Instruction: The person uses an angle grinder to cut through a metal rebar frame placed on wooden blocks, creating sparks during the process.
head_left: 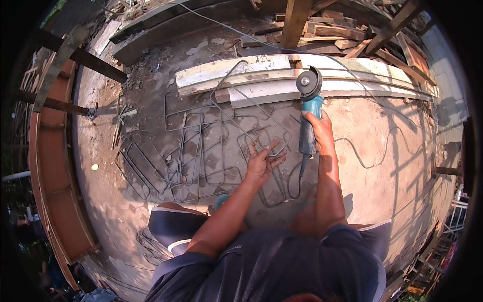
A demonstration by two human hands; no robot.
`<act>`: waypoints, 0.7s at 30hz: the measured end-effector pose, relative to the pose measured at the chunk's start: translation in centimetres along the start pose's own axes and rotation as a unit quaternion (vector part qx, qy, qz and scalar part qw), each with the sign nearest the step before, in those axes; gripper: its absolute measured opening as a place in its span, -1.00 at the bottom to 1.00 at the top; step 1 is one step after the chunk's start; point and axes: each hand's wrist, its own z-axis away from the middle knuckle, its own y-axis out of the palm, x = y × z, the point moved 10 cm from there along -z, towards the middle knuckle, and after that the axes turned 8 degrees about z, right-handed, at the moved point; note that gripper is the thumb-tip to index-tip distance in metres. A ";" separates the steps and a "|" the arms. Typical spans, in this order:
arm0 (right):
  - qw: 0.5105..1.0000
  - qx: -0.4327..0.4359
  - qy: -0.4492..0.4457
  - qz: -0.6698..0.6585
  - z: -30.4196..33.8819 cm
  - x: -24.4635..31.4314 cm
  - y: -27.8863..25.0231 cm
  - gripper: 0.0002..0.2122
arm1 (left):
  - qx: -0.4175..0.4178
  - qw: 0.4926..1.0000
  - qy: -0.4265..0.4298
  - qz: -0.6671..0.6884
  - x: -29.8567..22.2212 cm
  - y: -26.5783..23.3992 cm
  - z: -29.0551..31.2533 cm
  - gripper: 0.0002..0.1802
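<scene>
My right hand [320,130] grips a teal and grey angle grinder [308,108] by its body. Its round disc [308,80] points away from me, close to a pale curved timber plank [261,80]. The grinder's black cord [297,178] loops down to the ground beside my arm. My left hand [262,162] lies palm up with its fingers curled on a bent steel rebar loop [251,108] that reaches from the hand up onto the plank. Several more bent rebar stirrups [193,151] lie flat on the concrete to the left of that hand.
I crouch on a dusty concrete slab [382,151], knees at the bottom of view. Stacked timber offcuts [337,32] and wooden props stand beyond the plank. A curved reddish formwork wall [53,166] rims the slab at the left. A thin wire [372,161] snakes at the right.
</scene>
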 end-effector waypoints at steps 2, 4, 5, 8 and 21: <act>1.000 -0.002 0.003 0.005 0.1 0.1 0.1 -0.76 | -0.014 0.999 0.017 -0.036 0.4 -1.0 -0.7 -0.24; 1.000 0.005 0.005 0.008 0.3 0.2 0.3 -0.75 | -0.026 0.997 0.031 -0.070 0.4 -2.5 -1.3 -0.25; 1.000 0.003 0.004 0.011 0.4 0.3 0.4 -0.75 | -0.030 0.995 0.037 -0.089 0.2 -3.3 -1.6 -0.25; 1.000 -0.003 0.003 0.018 0.5 0.2 -0.1 -0.73 | -0.034 0.994 0.025 -0.105 0.7 -3.7 -2.3 -0.32; 0.972 -0.005 -0.094 0.215 -0.2 4.3 0.4 -0.57 | -0.104 0.987 0.010 0.119 2.2 -7.2 -6.0 -0.42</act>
